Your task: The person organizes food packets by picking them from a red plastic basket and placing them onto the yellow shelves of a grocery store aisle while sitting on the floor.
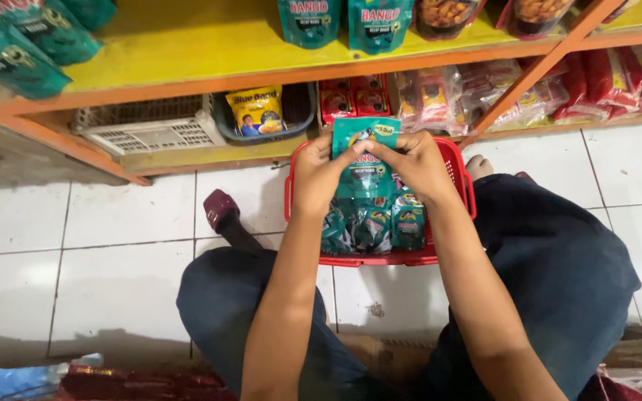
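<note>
- While both hands meet over the red basket [456, 160], the left hand [319, 174] and right hand [415, 165] pinch one teal pouch [362, 156] by its top edge, fingers closed on it, thumbs in front.
- Pouch is upright, held above the basket's far half, approx. 12 o'clock from the person's knees.
- Basket sits on the white tile floor [113, 289] betw. the legs, w/ more teal pouches [373, 223] packed inside, at 6 o'clock of the held one.
- Yellow shelf [209, 37] w/ orange edge runs across at 12 o'clock; same kind of teal pouches stand on it.
- Lower shelf: white crate [150, 126] at 10 o'clock of the basket, yellow snack bag [258, 111] in a dark bin at 11 o'clock, red packets [354, 95] just behind the held pouch.
</note>
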